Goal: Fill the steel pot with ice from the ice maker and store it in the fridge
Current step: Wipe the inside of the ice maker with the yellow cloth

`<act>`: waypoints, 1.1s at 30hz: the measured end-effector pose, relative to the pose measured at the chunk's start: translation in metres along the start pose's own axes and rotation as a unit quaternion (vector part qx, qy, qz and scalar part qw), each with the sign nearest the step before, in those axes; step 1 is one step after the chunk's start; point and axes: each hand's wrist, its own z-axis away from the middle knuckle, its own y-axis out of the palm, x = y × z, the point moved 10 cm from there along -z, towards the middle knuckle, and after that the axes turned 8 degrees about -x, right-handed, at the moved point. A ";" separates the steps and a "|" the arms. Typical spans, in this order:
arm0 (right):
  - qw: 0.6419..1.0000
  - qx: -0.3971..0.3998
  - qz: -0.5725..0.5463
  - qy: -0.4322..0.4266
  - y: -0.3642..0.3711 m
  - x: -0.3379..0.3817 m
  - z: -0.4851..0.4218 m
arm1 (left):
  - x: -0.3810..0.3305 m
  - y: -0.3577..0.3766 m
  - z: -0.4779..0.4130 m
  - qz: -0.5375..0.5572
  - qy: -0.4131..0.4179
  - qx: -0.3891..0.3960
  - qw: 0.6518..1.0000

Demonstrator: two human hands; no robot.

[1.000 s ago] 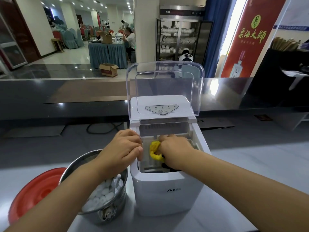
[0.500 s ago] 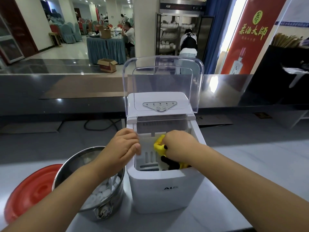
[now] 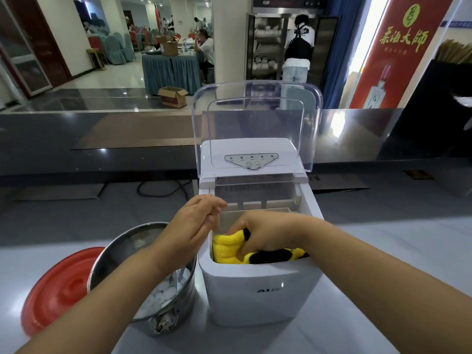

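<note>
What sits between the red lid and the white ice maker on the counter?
The steel pot, holding some ice, stands between the red lid and the ice maker, as the head view shows.

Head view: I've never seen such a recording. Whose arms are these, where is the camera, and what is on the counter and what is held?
There is no robot here. The single camera sits on a person's head and looks down at their own two arms. On the pale counter stands a white ice maker with its clear lid raised. To its left are a steel pot holding ice and a red lid. The right hand grips a yellow-and-black cloth inside the ice maker. The left hand rests at its left rim.
</note>
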 end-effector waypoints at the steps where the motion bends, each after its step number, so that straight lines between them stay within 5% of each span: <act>1: 1.000 0.017 -0.012 -0.004 0.000 0.001 0.002 | 0.000 0.000 0.000 -0.003 -0.001 0.001 1.000; 11: 0.995 0.060 0.069 -0.027 0.008 0.003 0.006 | 0.003 0.003 -0.003 -0.010 -0.022 0.002 1.000; 18: 0.953 0.128 0.274 0.028 0.016 -0.021 0.018 | 0.004 0.002 -0.003 -0.006 -0.024 -0.001 1.000; 22: 0.959 0.105 0.263 0.031 0.005 -0.017 0.016 | 0.008 0.004 -0.003 -0.007 -0.036 0.003 0.999; 27: 0.976 -0.032 0.217 0.011 -0.007 -0.003 -0.011 | 0.011 0.006 -0.002 -0.002 -0.050 0.006 0.999; 33: 0.966 0.034 0.255 -0.024 0.031 -0.006 -0.027 | 0.012 0.007 0.000 -0.014 -0.059 0.007 0.998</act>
